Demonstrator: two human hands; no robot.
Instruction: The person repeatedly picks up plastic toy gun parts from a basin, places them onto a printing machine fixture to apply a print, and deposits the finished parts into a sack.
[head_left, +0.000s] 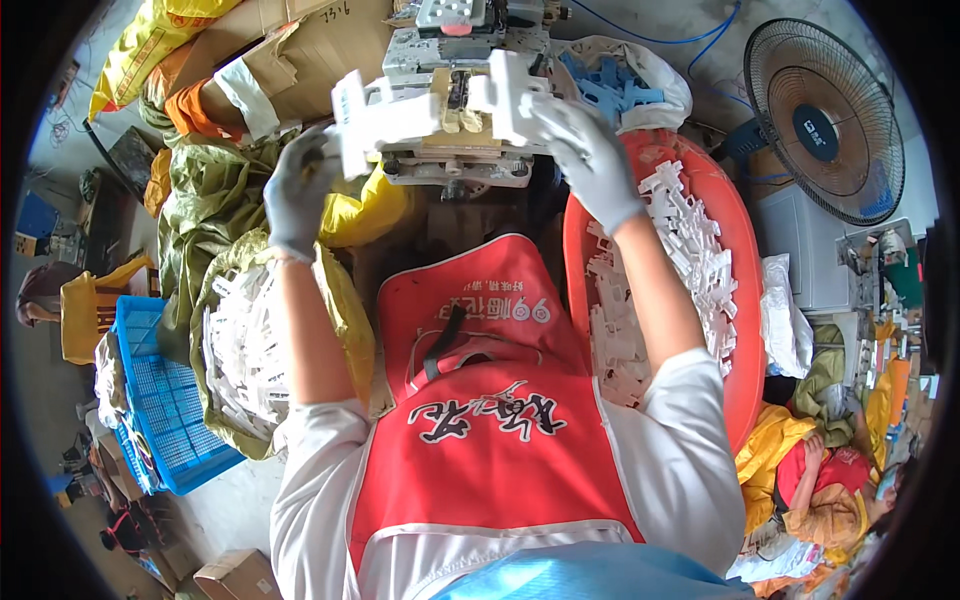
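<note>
Both my hands wear grey gloves and reach up to a machine [455,160] with a metal bed. My left hand [300,190] is closed at the edge of a white plastic part [352,125], whose arm extends toward the machine's middle; its fingertips are partly hidden. My right hand [588,160] grips a second white plastic part [510,98] at the machine's right side, the fingers pressed along its outer edge. Between the two parts sits a tan block with a dark slot [458,95]. Glare washes out the parts' details.
At my right stands a red tub [742,370] of white plastic parts; at my left, a sack [335,300] of similar parts beside a blue crate [170,415]. A fan [825,125] and a bag of blue parts [615,85] lie beyond. Another person [830,475] is at far right.
</note>
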